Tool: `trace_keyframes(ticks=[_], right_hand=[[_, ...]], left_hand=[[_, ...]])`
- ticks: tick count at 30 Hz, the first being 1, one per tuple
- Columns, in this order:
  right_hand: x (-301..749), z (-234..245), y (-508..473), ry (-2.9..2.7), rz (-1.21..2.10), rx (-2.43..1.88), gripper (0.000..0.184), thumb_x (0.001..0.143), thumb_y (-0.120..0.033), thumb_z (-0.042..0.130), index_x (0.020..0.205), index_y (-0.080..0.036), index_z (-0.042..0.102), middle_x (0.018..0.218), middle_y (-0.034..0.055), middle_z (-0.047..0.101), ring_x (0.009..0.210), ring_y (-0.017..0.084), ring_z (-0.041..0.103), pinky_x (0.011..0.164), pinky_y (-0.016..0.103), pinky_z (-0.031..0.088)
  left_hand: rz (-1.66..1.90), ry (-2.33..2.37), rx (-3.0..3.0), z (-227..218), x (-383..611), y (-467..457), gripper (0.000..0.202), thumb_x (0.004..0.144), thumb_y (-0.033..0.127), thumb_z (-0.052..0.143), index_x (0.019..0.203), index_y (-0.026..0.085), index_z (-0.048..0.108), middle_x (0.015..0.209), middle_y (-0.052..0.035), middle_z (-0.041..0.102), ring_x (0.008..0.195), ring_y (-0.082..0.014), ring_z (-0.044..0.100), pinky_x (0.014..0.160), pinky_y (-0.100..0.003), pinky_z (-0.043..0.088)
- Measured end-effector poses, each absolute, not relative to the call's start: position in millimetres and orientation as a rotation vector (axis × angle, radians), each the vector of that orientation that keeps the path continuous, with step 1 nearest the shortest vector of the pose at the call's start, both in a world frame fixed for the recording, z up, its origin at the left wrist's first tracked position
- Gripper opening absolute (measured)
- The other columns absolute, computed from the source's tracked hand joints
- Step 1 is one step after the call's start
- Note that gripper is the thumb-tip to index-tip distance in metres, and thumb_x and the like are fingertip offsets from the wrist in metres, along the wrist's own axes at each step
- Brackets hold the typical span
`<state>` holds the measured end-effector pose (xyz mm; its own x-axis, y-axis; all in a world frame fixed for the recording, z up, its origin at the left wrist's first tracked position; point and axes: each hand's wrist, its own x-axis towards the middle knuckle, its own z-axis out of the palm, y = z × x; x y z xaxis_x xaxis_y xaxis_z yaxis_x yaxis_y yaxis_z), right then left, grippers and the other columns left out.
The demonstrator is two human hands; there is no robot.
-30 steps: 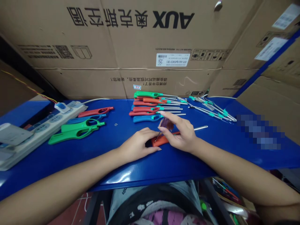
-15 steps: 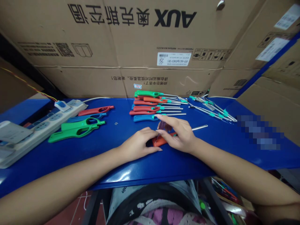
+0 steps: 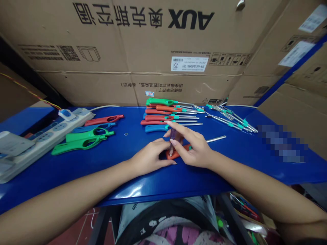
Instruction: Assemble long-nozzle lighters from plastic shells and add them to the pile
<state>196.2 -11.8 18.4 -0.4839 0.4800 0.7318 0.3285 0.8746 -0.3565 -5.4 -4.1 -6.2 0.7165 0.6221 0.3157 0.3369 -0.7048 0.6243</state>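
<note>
On the blue table, an orange long-nosed lighter lies in front of me, its metal tube pointing right. My left hand is closed about the handle's left end, thumb near the table edge side. Between the thumb and fingers of my right hand is a small dark purple translucent piece, held upright over the orange handle; its exact kind is unclear. Its lower end reaches the handle, and whether it sits inside is hidden. Behind my hands is a stack of lighters with red, green, orange and blue handles.
Loose red, blue and green handle shells lie left, beside a white power strip. Metal tubes with teal parts are piled right. Tiny metal pins lie left of centre. A cardboard wall stands behind.
My right hand has tilted the purple piece more upright, and more of it now shows over the orange handle. My left hand stays almost where it was.
</note>
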Motion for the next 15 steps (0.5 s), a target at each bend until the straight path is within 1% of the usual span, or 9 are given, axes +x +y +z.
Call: trace_keyframes(ticks=[4, 6, 8, 9, 11, 13, 15], right_hand=[[197.9, 15.7, -8.8, -2.082, 0.154, -0.670, 0.050, 0.095, -0.021, 0.059, 0.143, -0.026, 0.047, 0.111, 0.0049, 0.071, 0.071, 0.013, 0.066, 0.069, 0.028, 0.060], [199.7, 16.1, -6.9, -2.086, 0.094, -0.667, 0.048, 0.093, -0.025, 0.064, 0.139, -0.026, 0.051, 0.109, 0.0042, 0.072, 0.073, 0.014, 0.067, 0.074, 0.029, 0.061], [200.8, 19.1, -6.2, -2.108, 0.083, -0.648, 0.048, 0.093, -0.026, 0.065, 0.139, -0.026, 0.051, 0.111, 0.0050, 0.072, 0.083, 0.016, 0.069, 0.080, 0.031, 0.061], [200.7, 21.3, -6.6, -2.121, 0.119, -0.647, 0.048, 0.094, -0.025, 0.062, 0.141, -0.025, 0.050, 0.115, 0.0059, 0.071, 0.088, 0.017, 0.069, 0.082, 0.031, 0.061], [199.9, 25.8, -8.1, -2.152, 0.276, -0.655, 0.050, 0.099, -0.021, 0.052, 0.147, -0.025, 0.043, 0.123, 0.0074, 0.068, 0.092, 0.017, 0.070, 0.081, 0.031, 0.061], [199.0, 28.9, -9.8, -2.171, 0.442, -0.640, 0.050, 0.101, -0.017, 0.044, 0.150, -0.026, 0.039, 0.126, 0.0075, 0.067, 0.090, 0.014, 0.071, 0.078, 0.028, 0.061], [198.9, 29.7, -10.3, -2.179, 0.461, -0.607, 0.047, 0.101, -0.016, 0.044, 0.146, -0.025, 0.044, 0.120, 0.0061, 0.070, 0.084, 0.013, 0.071, 0.077, 0.027, 0.061]], left_hand=[[0.712, 0.710, 2.385, -5.3, -4.8, -4.6, 0.019, 0.084, 0.026, 0.078, 0.088, 0.018, 0.061, 0.084, -0.0007, 0.063, 0.082, -0.0186, 0.061, 0.077, -0.030, 0.051], [0.702, 0.712, 2.382, -4.7, -4.5, -4.9, 0.019, 0.084, 0.027, 0.078, 0.088, 0.018, 0.061, 0.084, -0.0011, 0.064, 0.083, -0.0188, 0.061, 0.078, -0.030, 0.051], [0.696, 0.712, 2.383, -4.5, -4.4, -5.0, 0.018, 0.085, 0.027, 0.077, 0.089, 0.018, 0.061, 0.085, -0.0015, 0.064, 0.083, -0.0191, 0.061, 0.078, -0.031, 0.051], [0.692, 0.713, 2.384, -4.7, -4.4, -4.9, 0.018, 0.085, 0.028, 0.076, 0.090, 0.018, 0.062, 0.085, -0.0019, 0.064, 0.083, -0.0193, 0.061, 0.078, -0.031, 0.051], [0.688, 0.709, 2.388, -5.8, -4.7, -4.4, 0.018, 0.086, 0.029, 0.075, 0.092, 0.018, 0.062, 0.086, -0.0023, 0.065, 0.084, -0.0194, 0.061, 0.079, -0.032, 0.052], [0.693, 0.707, 2.397, -7.5, -5.0, -4.1, 0.018, 0.087, 0.030, 0.074, 0.093, 0.018, 0.063, 0.088, -0.0028, 0.065, 0.086, -0.0200, 0.062, 0.081, -0.034, 0.052], [0.698, 0.713, 2.410, -8.8, -5.0, -4.2, 0.019, 0.086, 0.031, 0.075, 0.095, 0.018, 0.064, 0.090, -0.0035, 0.066, 0.087, -0.0207, 0.062, 0.082, -0.035, 0.053]])
